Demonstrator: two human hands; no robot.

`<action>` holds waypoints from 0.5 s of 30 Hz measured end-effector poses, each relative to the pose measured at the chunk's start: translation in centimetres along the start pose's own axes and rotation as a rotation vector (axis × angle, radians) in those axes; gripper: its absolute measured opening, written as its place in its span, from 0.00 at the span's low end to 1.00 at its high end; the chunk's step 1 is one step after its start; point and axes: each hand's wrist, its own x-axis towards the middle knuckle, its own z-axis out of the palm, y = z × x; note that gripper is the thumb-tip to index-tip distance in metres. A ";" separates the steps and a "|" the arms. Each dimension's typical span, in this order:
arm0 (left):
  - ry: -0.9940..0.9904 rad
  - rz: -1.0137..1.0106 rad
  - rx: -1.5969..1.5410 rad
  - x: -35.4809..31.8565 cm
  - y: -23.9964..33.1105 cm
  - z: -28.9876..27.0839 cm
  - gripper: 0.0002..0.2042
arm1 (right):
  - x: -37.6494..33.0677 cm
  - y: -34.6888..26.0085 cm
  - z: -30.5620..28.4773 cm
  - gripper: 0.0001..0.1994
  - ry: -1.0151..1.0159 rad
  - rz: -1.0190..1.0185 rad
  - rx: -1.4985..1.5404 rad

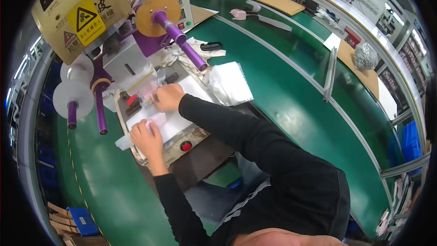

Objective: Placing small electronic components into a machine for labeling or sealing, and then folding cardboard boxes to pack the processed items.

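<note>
My left hand grips one end of a pink item in a clear plastic bag lying on the white plate of a bagging machine. My right hand presses the other end of the pink item near the machine's head, fingers closed on it. Both forearms wear black sleeves. The machine has purple rollers, white spools and a yellow housing with warning stickers.
A stack of clear bags lies right of the plate. A red button sits on the machine's front. A green conveyor belt runs to the right, with cardboard sheets, a pink item and a metal bar.
</note>
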 end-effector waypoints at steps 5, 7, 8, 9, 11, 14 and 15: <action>-0.073 -0.032 -0.012 -0.5 1.4 -1.0 0.20 | 1.1 -0.5 1.6 0.12 -0.025 -0.051 -0.116; -0.105 -0.029 -0.019 -0.2 1.6 -1.2 0.23 | 1.2 0.0 2.4 0.11 0.025 -0.088 -0.213; -0.102 -0.037 -0.008 -0.2 1.2 -1.8 0.23 | 1.3 -0.6 2.8 0.12 0.099 -0.104 -0.144; -0.101 -0.042 -0.006 -0.3 1.0 -1.9 0.23 | 1.2 -0.7 2.7 0.12 0.128 -0.099 -0.115; -0.107 -0.042 -0.017 -0.1 1.3 -1.9 0.23 | 0.9 -0.3 2.2 0.13 0.211 -0.094 -0.004; -0.125 -0.091 -0.025 0.0 1.5 -1.5 0.22 | 0.7 -0.8 1.3 0.15 0.334 -0.065 0.109; -0.113 -0.099 -0.015 0.0 1.0 -1.5 0.22 | 0.5 -1.5 0.6 0.17 0.328 -0.060 0.200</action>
